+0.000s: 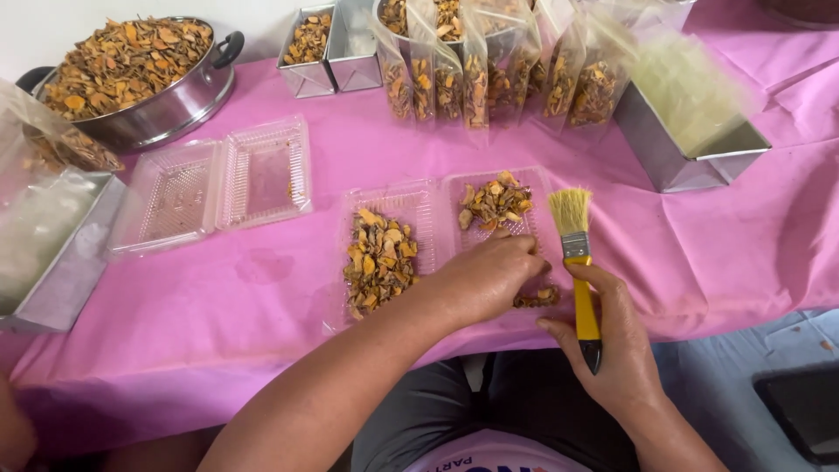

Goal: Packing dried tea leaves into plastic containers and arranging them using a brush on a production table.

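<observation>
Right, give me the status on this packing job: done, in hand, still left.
Done, apparently: a row of filled clear bags stands at the back. In hand: the left hand rests on dried orange-brown pieces in the open clamshell tray, filled unevenly; the right hand holds a yellow-handled brush. Left: a second clamshell lies open and empty, and the steel pot is heaped with pieces.
</observation>
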